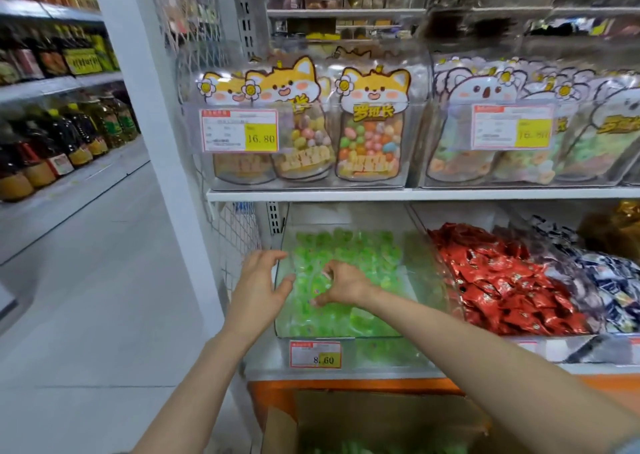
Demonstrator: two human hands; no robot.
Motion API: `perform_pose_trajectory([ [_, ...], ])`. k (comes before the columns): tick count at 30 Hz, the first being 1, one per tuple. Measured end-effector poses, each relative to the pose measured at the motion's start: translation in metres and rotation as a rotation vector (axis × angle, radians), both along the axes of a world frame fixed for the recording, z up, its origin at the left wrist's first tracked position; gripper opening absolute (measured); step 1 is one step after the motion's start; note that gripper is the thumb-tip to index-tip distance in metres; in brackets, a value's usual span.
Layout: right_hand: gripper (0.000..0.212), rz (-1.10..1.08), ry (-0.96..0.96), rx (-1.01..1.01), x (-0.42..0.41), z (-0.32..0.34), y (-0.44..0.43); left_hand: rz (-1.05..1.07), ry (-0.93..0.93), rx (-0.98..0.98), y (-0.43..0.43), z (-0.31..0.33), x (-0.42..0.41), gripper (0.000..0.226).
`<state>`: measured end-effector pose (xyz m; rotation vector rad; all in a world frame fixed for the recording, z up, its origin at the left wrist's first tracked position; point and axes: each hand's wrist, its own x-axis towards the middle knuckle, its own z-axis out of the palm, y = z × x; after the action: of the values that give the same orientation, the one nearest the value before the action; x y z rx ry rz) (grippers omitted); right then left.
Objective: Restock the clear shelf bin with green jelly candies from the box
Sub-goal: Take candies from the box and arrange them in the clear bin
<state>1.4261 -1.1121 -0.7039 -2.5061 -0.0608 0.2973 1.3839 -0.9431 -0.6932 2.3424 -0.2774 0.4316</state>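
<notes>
The clear shelf bin (429,280) stands on the lower shelf, holding a heap of green jelly candies (363,252). My left hand (258,287) is at the bin's left wall, fingers spread and curled toward it, holding nothing. My right hand (341,285) is inside the bin over the candies, fingers bent downward; blur hides whether it grips any. The cardboard box (374,422) sits below the shelf at the bottom of the view, with more green candies (346,448) showing inside.
A price tag reading 8.60 (316,354) is on the bin's front. Red-wrapped candies (509,280) fill the bin to the right. Clear bins of jar-shaped candy bags (304,124) stand on the shelf above. Bottles (52,148) line shelves across the aisle at left.
</notes>
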Motion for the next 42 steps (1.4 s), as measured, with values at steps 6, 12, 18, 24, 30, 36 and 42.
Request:
perform_pose_trajectory([
  [6, 0.046, 0.007, -0.014, -0.035, 0.01, -0.014, 0.015, -0.047, 0.011, 0.059, -0.001, 0.01, 0.012, 0.032],
  [12, 0.061, 0.009, -0.002, 0.021, 0.017, -0.019, 0.02, -0.034, 0.02, 0.017, 0.004, 0.014, 0.016, 0.03],
  [18, 0.064, 0.097, -0.02, 0.037, 0.015, -0.006, 0.001, -0.046, 0.034, 0.004, 0.002, 0.016, 0.015, 0.03],
  [24, 0.06, 0.079, -0.116, -0.156, 0.003, -0.015, 0.008, -0.034, -0.098, 0.058, 0.002, 0.018, 0.012, 0.023],
  [30, 0.063, 0.283, -0.18, -0.087, -0.003, -0.009, 0.002, -0.229, -0.148, 0.096, -0.013, 0.018, -0.001, 0.018],
  [36, 0.046, 0.296, -0.265, -0.148, -0.012, 0.008, -0.042, -0.269, 0.062, 0.392, -0.036, -0.003, 0.008, 0.032],
  [42, 0.041, 0.374, -0.177, -0.314, -0.019, 0.014, -0.081, -0.144, 0.311, 0.492, -0.053, -0.017, 0.033, 0.047],
])
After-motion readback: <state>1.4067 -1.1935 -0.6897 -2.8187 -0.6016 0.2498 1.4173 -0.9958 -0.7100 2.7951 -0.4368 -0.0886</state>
